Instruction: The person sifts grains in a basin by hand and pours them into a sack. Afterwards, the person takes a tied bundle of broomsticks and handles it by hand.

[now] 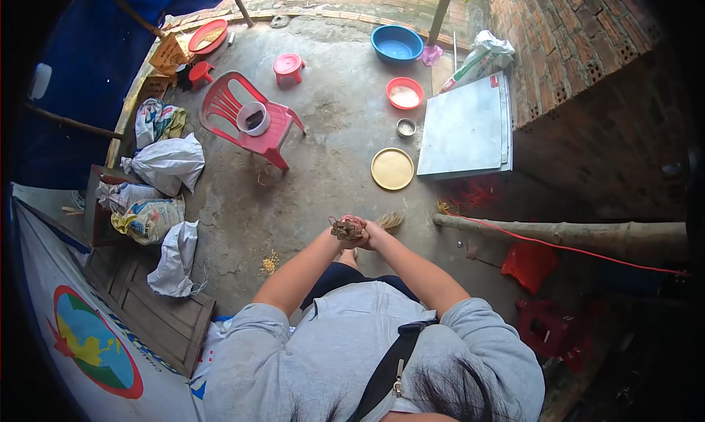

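My left hand (346, 240) and my right hand (369, 235) are close together in front of my waist, both closed on a straw broom. The broom's bundled brown stalk end (344, 230) sticks out above my fingers, with some red on it. Its pale bristles (391, 220) spread out to the right of my right hand. Fingers partly hide the middle of the broom. A round yellow woven tray (392, 169) lies on the floor beyond my hands.
A red chair (250, 125) holds a white tub (253, 119). Farther off stand a blue basin (396, 43), a red basin (405, 93) and a red stool (288, 68). White sacks (167, 162) line the left. At right are a white panel (464, 128) and a bamboo pole (558, 233).
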A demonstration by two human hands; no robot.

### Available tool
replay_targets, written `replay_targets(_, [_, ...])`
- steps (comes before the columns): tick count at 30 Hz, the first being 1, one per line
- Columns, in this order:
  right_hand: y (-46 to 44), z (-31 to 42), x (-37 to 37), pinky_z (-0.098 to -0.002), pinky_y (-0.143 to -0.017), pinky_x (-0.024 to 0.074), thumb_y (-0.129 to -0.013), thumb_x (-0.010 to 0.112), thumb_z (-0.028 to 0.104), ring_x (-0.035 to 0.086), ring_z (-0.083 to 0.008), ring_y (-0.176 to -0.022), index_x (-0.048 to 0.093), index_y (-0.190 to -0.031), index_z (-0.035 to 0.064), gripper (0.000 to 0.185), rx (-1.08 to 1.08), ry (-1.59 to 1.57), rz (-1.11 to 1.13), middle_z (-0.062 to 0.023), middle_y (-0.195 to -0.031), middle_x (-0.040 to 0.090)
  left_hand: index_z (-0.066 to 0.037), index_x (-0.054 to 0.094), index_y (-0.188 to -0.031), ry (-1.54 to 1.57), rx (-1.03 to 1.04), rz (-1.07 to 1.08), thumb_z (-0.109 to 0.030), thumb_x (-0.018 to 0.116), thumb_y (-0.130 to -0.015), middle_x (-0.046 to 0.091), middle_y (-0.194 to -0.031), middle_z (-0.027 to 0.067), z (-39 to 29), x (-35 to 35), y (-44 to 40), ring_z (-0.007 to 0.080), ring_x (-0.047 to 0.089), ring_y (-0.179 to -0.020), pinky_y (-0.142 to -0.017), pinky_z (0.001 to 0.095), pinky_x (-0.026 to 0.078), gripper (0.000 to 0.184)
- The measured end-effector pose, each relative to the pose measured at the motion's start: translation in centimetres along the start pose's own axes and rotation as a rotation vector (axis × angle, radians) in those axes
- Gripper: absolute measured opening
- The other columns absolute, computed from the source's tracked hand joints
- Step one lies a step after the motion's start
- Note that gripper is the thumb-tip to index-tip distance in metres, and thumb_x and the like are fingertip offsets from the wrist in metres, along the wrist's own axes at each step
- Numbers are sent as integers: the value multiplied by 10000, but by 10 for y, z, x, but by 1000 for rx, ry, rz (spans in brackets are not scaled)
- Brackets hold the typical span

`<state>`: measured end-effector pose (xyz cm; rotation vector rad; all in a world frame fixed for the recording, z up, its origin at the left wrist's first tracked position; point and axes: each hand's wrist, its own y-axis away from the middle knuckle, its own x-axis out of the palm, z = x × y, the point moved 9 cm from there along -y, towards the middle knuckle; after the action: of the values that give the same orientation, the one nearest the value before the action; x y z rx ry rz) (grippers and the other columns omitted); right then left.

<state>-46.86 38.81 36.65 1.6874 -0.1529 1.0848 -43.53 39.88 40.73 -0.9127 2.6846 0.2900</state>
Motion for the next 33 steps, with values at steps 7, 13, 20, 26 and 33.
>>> replay_targets(7, [-82,110,70,-387,-697,526,-892,380,194,620,-231,-787,550,-1032,81,247,-252,221,-42,-104,-843,624,-59,555,-925,844,-564,-308,-347,510,-822,596,-727,101,22,-98,-101,186,589,-610,-552,281,514,310])
replay_targets(13, [-54,194,158,-321,-653,503,-906,365,205,557,-174,-797,482,-1125,149,255,-514,414,-89,-80,-911,545,-153,473,-962,994,-676,-323,-171,507,-802,552,-658,102,-30,-161,-143,209,571,-519,-364,342,461,165])
replay_targets(20, [-108,286,171,-263,-527,468,-864,372,208,497,-154,-697,460,-1083,134,247,-546,381,-236,-79,-879,477,-32,462,-895,1324,-808,83,-179,474,-853,518,-691,84,-15,-194,-236,156,499,-471,-411,238,434,154])
replay_targets(26, [-171,337,186,-207,-389,464,-887,297,199,543,-141,-533,508,-965,36,278,-222,206,-54,-93,-811,568,-16,497,-876,1559,-928,287,-186,481,-823,552,-642,111,24,-206,-326,170,511,-455,-415,267,441,179])
replay_targets(33, [-187,435,211,-318,-578,540,-874,372,173,596,-215,-708,490,-961,63,184,-393,151,-142,-103,-877,561,-37,513,-810,1343,-974,355,-202,481,-832,551,-611,85,60,-228,-429,151,498,-448,-406,249,416,169])
